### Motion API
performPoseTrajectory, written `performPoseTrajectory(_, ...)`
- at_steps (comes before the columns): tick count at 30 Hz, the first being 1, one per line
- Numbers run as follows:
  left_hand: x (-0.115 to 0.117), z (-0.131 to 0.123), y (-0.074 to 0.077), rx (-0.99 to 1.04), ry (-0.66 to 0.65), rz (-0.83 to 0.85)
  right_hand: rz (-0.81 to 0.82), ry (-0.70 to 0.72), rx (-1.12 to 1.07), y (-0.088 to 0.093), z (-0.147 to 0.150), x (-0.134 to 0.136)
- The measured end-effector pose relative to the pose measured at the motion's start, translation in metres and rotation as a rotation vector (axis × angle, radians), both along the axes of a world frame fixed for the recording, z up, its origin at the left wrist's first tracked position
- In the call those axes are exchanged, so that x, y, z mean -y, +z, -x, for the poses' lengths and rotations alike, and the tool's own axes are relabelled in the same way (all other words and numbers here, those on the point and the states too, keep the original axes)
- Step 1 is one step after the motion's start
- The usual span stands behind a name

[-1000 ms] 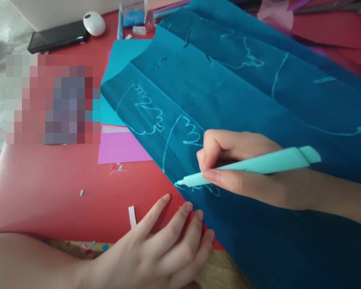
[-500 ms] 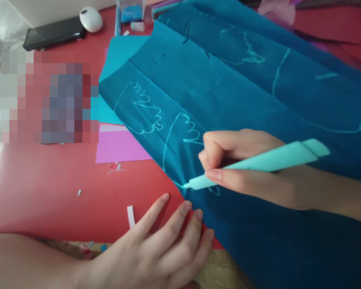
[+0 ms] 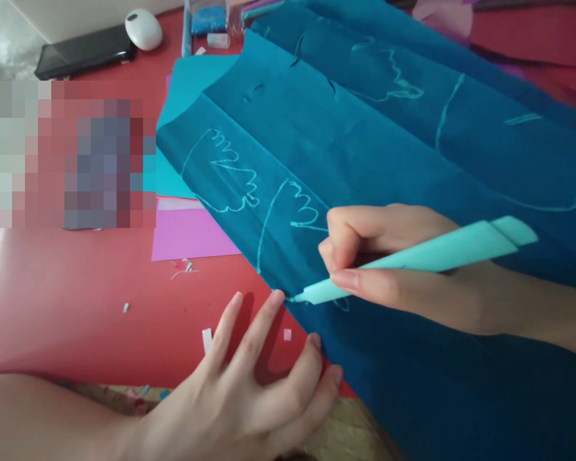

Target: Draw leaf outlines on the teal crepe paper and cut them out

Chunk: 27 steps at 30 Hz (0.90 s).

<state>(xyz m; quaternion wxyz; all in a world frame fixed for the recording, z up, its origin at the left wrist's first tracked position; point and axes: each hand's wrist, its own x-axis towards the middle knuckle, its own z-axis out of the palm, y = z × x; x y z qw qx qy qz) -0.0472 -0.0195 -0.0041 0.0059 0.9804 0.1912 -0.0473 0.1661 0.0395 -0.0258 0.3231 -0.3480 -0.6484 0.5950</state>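
Observation:
My right hand is closed around a mint-green highlighter, held at a slant. Its tip meets a large dark blue sheet of paper close to the sheet's lower left edge. Light wavy outlines are drawn on the creased sheet, some with finger-like scallops. Part of the drawing lies hidden under my right hand. My left hand has its fingers spread, fingertips along the sheet's edge, one just beside the highlighter's tip. It holds nothing.
All this lies on a red surface. Turquoise paper and a purple sheet stick out from under the blue one. Farther back are a black phone-like object, a white mouse-shaped object and a blue-filled packet. Paper scraps are scattered about.
My left hand's fingers have spread wider, with one moved up along the paper's edge towards the tip. A pink scrap now shows between them. The highlighter has barely moved.

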Motion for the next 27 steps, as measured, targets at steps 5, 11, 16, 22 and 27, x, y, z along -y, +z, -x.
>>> performPoseTrajectory(5,0.0006,0.0003,0.0010,-0.041,-0.006,0.019,0.003,0.013,0.017,0.0007,0.0007,-0.0001)
performPoseTrajectory(11,0.0010,0.0003,0.0022,-0.068,-0.004,0.032,-0.011,-0.026,0.003,0.0019,-0.0027,0.0005)
performPoseTrajectory(16,0.0003,-0.0011,0.0030,-0.078,0.005,0.013,-0.042,-0.030,0.015,0.0030,-0.0012,-0.0003)
performPoseTrajectory(22,0.0003,-0.0011,0.0036,-0.049,0.007,0.004,0.023,-0.042,-0.035,0.0025,-0.0013,-0.0008)
performPoseTrajectory(27,-0.0030,-0.0016,0.0027,-0.029,-0.007,-0.007,0.061,-0.325,-0.237,-0.0013,0.0008,-0.0034)
